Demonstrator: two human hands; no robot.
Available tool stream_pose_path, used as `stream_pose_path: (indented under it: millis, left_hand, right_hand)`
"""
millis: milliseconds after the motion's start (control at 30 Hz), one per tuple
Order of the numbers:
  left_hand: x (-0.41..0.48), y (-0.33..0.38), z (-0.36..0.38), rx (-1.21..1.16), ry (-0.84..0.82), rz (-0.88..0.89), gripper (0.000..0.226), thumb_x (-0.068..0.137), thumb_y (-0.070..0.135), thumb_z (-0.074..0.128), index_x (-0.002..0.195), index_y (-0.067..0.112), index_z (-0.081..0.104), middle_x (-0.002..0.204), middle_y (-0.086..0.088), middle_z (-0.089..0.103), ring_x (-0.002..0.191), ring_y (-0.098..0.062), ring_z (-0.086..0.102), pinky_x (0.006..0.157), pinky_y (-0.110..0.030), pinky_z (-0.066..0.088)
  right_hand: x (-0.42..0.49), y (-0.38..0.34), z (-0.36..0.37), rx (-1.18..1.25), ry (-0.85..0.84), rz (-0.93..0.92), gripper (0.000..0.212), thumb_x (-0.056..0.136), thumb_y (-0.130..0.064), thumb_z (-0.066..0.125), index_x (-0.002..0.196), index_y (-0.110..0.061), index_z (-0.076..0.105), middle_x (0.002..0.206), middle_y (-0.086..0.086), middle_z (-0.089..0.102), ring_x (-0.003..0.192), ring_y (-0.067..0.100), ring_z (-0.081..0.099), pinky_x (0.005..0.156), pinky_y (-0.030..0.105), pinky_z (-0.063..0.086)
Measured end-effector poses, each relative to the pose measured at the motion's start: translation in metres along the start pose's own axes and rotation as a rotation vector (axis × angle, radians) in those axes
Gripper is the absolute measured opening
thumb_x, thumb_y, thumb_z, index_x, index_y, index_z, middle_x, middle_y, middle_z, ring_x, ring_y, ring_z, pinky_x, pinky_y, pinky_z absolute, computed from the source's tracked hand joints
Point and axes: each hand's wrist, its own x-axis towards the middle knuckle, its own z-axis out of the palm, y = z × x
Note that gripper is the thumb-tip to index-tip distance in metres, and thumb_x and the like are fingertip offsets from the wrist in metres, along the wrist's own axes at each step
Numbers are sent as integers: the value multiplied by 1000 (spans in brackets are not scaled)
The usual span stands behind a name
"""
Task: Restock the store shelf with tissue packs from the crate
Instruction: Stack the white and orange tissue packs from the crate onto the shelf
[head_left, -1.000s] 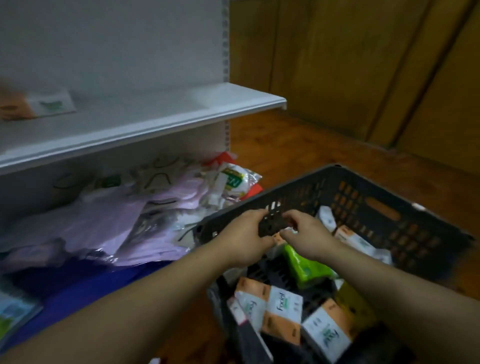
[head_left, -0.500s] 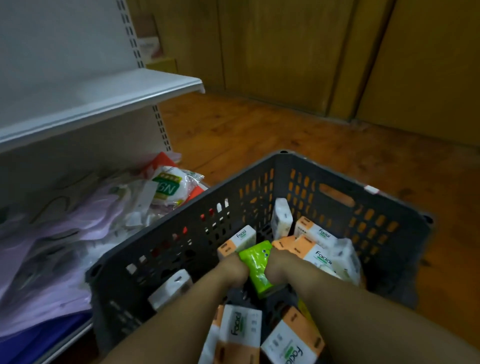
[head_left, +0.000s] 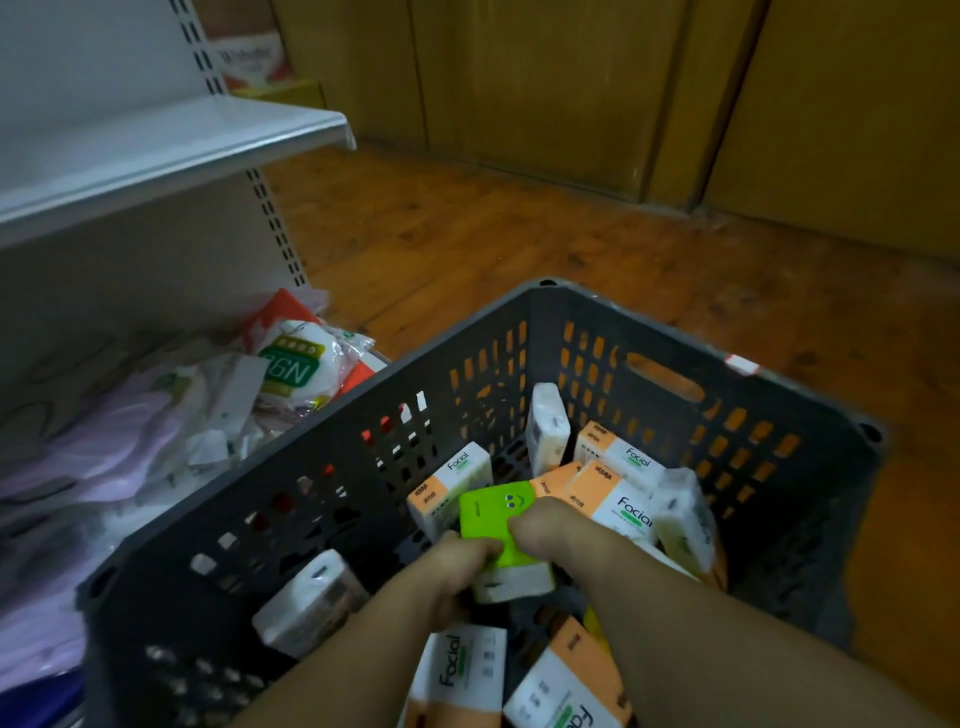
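A dark grey slotted crate stands on the floor in front of me and holds several tissue packs, most of them orange and white "Facial" packs. Both hands are down inside it. My left hand and my right hand grip a green tissue pack with a smiley face from either side. The white store shelf is at the upper left, and the part in view is bare.
Under the shelf lies a heap of plastic-wrapped goods, among them a white bag with a green label and pale purple packets. Wooden floor runs beyond the crate to wooden wall panels.
The view swung right and down from the shelf to the crate. My hands went from the crate's rim down inside and closed on the green pack, which now stands more upright.
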Motion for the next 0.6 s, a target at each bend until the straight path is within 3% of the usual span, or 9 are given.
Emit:
stream_pose_path:
  millis: [33, 67, 100, 200, 300, 400, 467, 533, 600]
  left_hand:
    - [-3, 3, 1, -68, 0, -26, 52, 72, 34, 68, 118, 17, 52, 111, -18, 66, 95, -36, 67, 80, -59, 52]
    - [-6, 7, 2, -108, 4, -30, 53, 74, 41, 68, 118, 20, 50, 112, -15, 64, 96, -35, 65, 80, -54, 52]
    - [-13, 12, 3, -120, 12, -12, 48, 79, 44, 65, 118, 21, 48, 112, -12, 61, 96, -33, 63, 76, -48, 51]
    - [-29, 29, 3, -167, 62, 100, 33, 89, 29, 58, 118, 19, 44, 104, -9, 56, 84, -28, 58, 62, -37, 49]
    - [-67, 55, -4, -105, 70, 250, 25, 87, 14, 56, 108, 21, 46, 95, -11, 55, 77, -27, 55, 60, -33, 46]
    - [-118, 78, -24, -14, 30, 423, 23, 86, 8, 56, 104, 23, 54, 91, -7, 61, 76, -23, 56, 65, -32, 44]
    - [-147, 86, -45, -73, 72, 555, 25, 87, 9, 58, 108, 22, 55, 98, -9, 64, 81, -23, 60, 68, -32, 45]
    - [-171, 88, -69, -187, 248, 705, 31, 86, 18, 63, 113, 19, 48, 105, -13, 61, 85, -27, 59, 66, -34, 47]
    - [-192, 85, -90, -246, 445, 830, 27, 85, 24, 66, 102, 18, 46, 101, -15, 57, 83, -27, 59, 70, -41, 50]
  right_hand:
    - [3, 4, -2, 35, 82, -76, 31, 99, -19, 37, 114, 0, 57, 126, 14, 46, 68, 17, 42, 59, 27, 32]
    - [3, 3, -4, 32, 124, -90, 40, 99, -29, 38, 125, -2, 53, 88, 6, 33, 83, 21, 51, 68, 27, 36]
    - [3, 2, -7, 56, 175, -90, 48, 97, -38, 39, 128, -3, 51, 110, 12, 57, 98, 25, 55, 76, 28, 38]
    - [0, -2, -13, 273, 364, -129, 54, 92, -51, 43, 122, -8, 53, 116, 14, 58, 108, 32, 56, 78, 31, 40]
    - [-18, -15, -24, 544, 490, -220, 44, 85, -51, 54, 117, -21, 48, 124, 10, 48, 113, 32, 49, 86, 34, 42]
    - [-46, -29, -33, 749, 385, -352, 44, 87, -46, 58, 127, -28, 49, 125, 3, 51, 114, 26, 51, 93, 35, 43]
    - [-67, -41, -34, 841, 201, -477, 27, 91, -38, 57, 111, -20, 62, 115, 6, 64, 101, 23, 60, 86, 35, 48]
    - [-92, -57, -27, 871, 80, -546, 18, 94, -34, 53, 95, -21, 65, 102, 7, 67, 89, 23, 63, 73, 35, 51]
    - [-115, -72, -18, 834, 67, -629, 18, 97, -34, 47, 87, -26, 61, 96, 1, 64, 83, 19, 61, 61, 31, 49]
